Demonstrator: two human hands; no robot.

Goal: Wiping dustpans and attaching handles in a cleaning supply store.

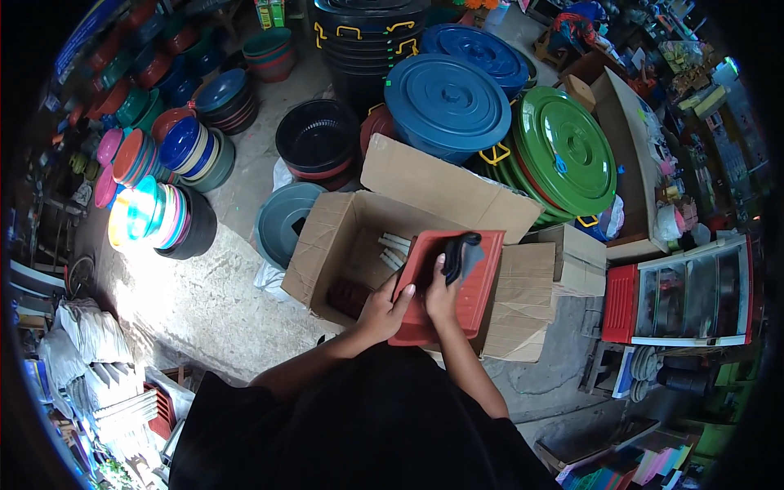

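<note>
My left hand [381, 314] grips the left rim of a red rectangular plastic tray or planter [478, 294], thumb on the near side and fingers wrapped over the edge. Over the tray, my right hand [442, 296] is closed around a black, curved, glossy thing [463, 260] whose kind I cannot make out. Beneath the tray stands an open cardboard box [320, 245] with its flaps folded out. Several white cylinders [394, 249] lie inside it, beside dark red pieces [349, 296] in the near left corner. The tray hides the box's right part.
Behind the box stand large lidded tubs, blue [447, 102] and green [567, 151], and stacked black tubs [371, 49]. A grey-green basin [282, 220] sits left of it. Stacks of coloured basins [151, 216] fill the far left. A red-framed glass cabinet [686, 290] is at right.
</note>
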